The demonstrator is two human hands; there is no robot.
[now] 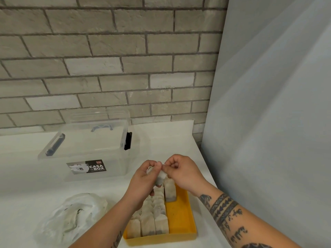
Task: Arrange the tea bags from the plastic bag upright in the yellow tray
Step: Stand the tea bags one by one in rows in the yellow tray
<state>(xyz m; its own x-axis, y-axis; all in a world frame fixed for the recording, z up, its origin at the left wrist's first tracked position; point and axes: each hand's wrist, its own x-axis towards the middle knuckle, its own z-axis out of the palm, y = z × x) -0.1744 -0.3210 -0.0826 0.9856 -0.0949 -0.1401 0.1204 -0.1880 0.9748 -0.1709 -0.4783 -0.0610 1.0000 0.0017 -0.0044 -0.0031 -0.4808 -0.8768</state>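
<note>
Both hands meet over the far end of the yellow tray [180,217]. The left hand [146,179] curls its fingers round a tea bag [160,177], and the right hand [181,171] pinches the top of that same bag between thumb and forefinger. So the bag is up in the air at the tray's twelve o'clock, not yet set down. Whether the left hand hides a second bag behind it, I cannot tell.

Below, the packed tea bags [152,219] stand in rows along the tray's nine o'clock half, running from six up toward twelve. The three o'clock half is bare yellow apart from one standing bag [170,191] at its far end. The plastic bag [71,217] lies crumpled on the counter [35,176] at the tray's nine o'clock, with a clear box [93,151] at eleven.

Now the dangers. Two hands on one thin paper bag: pull apart too hard and it may tear and spill. That standing bag has nothing bracing it on its six o'clock side, so a brush from the right wrist on the way down would likely tip it flat. And a bag set in loosely beside it could slump rather than stand upright.
</note>
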